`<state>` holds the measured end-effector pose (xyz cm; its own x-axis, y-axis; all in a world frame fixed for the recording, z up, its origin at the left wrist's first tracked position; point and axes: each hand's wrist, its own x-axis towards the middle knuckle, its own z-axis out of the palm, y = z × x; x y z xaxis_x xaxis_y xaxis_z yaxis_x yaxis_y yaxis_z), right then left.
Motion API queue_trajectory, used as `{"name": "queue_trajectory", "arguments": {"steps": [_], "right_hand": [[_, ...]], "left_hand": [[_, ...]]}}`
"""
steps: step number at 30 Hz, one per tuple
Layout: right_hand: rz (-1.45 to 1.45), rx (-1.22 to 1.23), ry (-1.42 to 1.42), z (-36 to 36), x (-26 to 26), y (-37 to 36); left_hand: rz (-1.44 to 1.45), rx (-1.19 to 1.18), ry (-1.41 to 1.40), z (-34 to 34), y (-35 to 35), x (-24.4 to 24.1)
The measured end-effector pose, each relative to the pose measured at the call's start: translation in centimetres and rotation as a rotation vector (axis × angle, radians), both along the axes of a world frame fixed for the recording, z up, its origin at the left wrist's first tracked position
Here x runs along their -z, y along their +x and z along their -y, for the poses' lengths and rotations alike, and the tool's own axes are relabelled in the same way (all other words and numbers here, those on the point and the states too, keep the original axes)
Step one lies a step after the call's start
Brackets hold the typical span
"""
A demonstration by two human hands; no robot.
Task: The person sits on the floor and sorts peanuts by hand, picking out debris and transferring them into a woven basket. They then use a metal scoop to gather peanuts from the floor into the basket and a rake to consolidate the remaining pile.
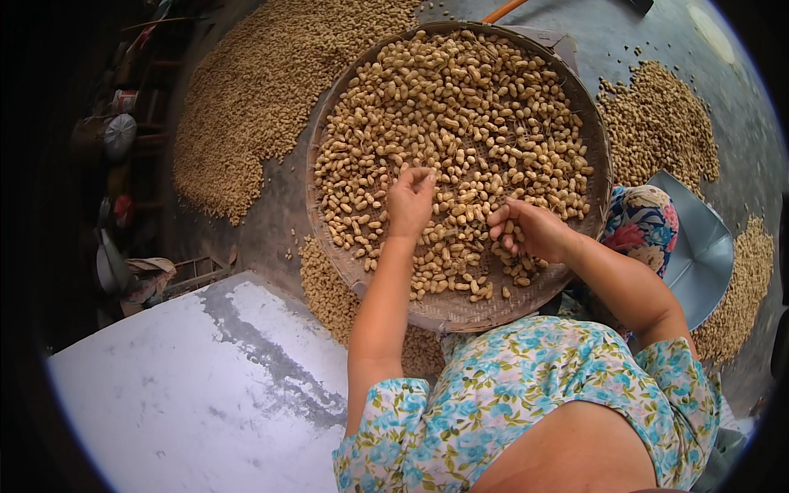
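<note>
Before me is a wide, round woven bamboo tray [471,317], with many unshelled peanuts [425,92] spread over its mesh bottom. Over the middle of the tray is my left hand [412,200], thumb and fingertips drawn together among the peanuts. Whether a peanut is pinched there is hidden. My right hand [535,231] is to its right, low over the tray's near right part. Its fingers are loosely curled and apart, close above several peanuts, and none is plainly gripped. Bare woven strips show along the tray's near edge.
A large peanut heap [246,111] covers the floor at far left; smaller heaps lie right [659,123] and under the tray's near left rim [327,277]. A grey metal dustpan-like scoop [696,252] is beside my knee. A white worn slab [203,382] fills the lower left.
</note>
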<state>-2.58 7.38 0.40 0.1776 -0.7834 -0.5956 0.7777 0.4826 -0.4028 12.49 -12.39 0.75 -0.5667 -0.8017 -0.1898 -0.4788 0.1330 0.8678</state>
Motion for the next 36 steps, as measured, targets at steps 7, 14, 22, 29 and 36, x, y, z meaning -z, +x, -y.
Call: {"name": "queue_trajectory", "arguments": {"steps": [7,14,22,29,36], "right_hand": [[0.025,0.082,0.102,0.3,-2.4,0.3],[-0.045,-0.037,0.041,-0.2,-0.1,-0.1],[-0.079,-0.025,0.052,-0.1,-0.4,0.1],[-0.108,0.007,0.002,-0.1,-0.6,0.1],[-0.107,0.068,-0.117,-0.2,-0.3,0.5]], "left_hand": [[-0.045,0.159,-0.063,-6.5,1.1,-3.3],[0.255,-0.019,-0.608,1.4,3.9,0.4],[0.311,-0.041,-0.625,4.4,1.1,1.9],[0.084,-0.008,-0.255,-1.1,0.4,-2.4],[-0.064,0.301,0.111,-6.3,0.4,-3.7]]}}
